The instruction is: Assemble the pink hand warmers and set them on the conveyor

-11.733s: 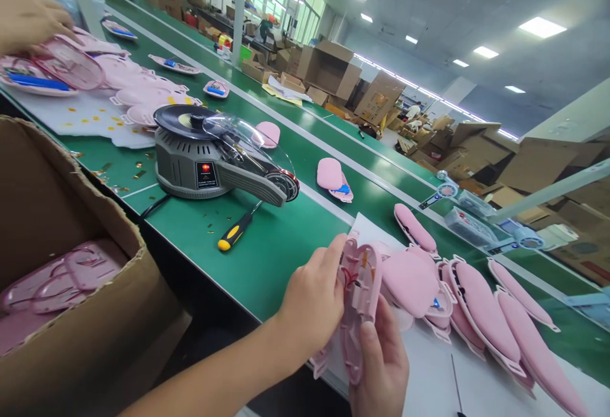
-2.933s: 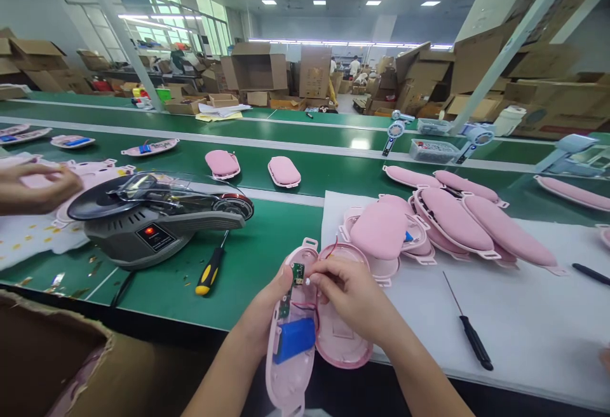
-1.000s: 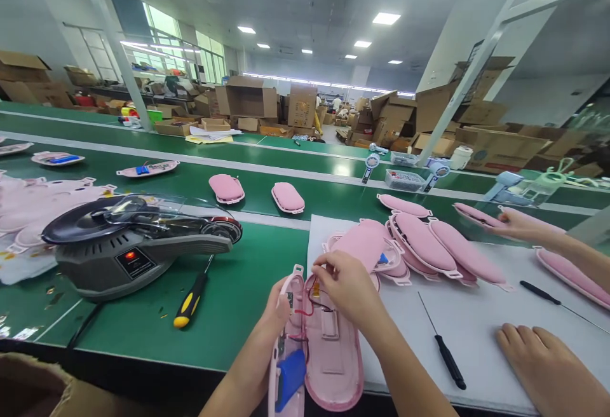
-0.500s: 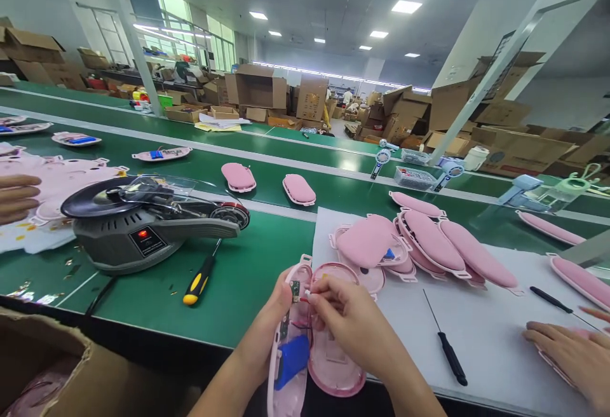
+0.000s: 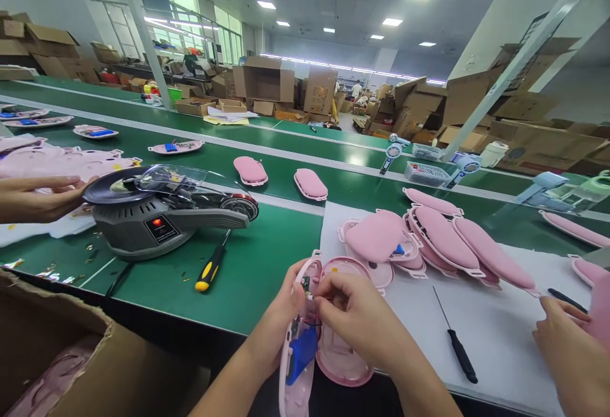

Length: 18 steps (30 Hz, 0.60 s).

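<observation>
My left hand [image 5: 281,306] is wrapped round a long pink shell half [image 5: 298,391] held tilted on its edge, with a blue battery [image 5: 301,353] and a small green circuit board inside. My right hand [image 5: 365,315] pinches at a small white connector [image 5: 309,296] with thin wires by the board; the fingertips partly cover it. The other pink shell half [image 5: 345,366] lies open just under and beside my right hand, at the bench's front edge.
A grey tape dispenser [image 5: 143,226] and a yellow-black screwdriver [image 5: 210,269] stand left. A pile of pink shells [image 5: 441,236] and a black screwdriver [image 5: 461,353] lie right on white paper [image 5: 410,315]. Other people's hands [image 5: 42,198] reach in at both sides. A cardboard box [image 5: 52,315] is lower left.
The view has shifted slightly, and the held shell is tilted more on edge. At the left another person's hand has reached to the dispenser; at the right a hand now lifts a pink shell.
</observation>
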Each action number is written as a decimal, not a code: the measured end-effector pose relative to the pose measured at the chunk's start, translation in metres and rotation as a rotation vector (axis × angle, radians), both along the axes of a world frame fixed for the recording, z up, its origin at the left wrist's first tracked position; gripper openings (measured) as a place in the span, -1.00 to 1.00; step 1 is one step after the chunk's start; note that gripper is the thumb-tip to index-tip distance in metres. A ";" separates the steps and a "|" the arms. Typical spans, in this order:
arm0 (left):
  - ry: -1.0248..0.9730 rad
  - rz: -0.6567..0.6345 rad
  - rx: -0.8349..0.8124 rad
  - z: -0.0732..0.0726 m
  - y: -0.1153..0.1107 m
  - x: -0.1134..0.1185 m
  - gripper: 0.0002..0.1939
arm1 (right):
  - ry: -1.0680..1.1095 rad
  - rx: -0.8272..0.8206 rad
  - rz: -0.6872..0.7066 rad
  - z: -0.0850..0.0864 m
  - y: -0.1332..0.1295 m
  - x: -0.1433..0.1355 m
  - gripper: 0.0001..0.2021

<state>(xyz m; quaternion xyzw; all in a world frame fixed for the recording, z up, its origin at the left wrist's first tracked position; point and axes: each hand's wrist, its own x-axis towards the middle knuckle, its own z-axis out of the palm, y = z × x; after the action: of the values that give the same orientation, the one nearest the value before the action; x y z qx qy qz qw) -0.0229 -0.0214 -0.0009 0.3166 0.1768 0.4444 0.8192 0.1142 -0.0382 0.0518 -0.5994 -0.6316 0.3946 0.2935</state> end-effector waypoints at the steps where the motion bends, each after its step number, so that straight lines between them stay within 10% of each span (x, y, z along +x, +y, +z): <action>1: 0.006 0.002 0.007 0.000 0.000 0.000 -0.37 | -0.022 0.007 -0.009 0.000 0.000 -0.001 -0.88; 18: 0.142 0.074 0.016 0.002 -0.005 0.005 -0.22 | -0.168 0.052 0.006 0.002 0.001 -0.005 -0.80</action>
<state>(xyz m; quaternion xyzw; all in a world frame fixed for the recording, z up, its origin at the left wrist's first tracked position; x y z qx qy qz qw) -0.0184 -0.0265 0.0013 0.3471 0.2426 0.4521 0.7850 0.1095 -0.0369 0.0539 -0.6205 -0.6659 0.3274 0.2538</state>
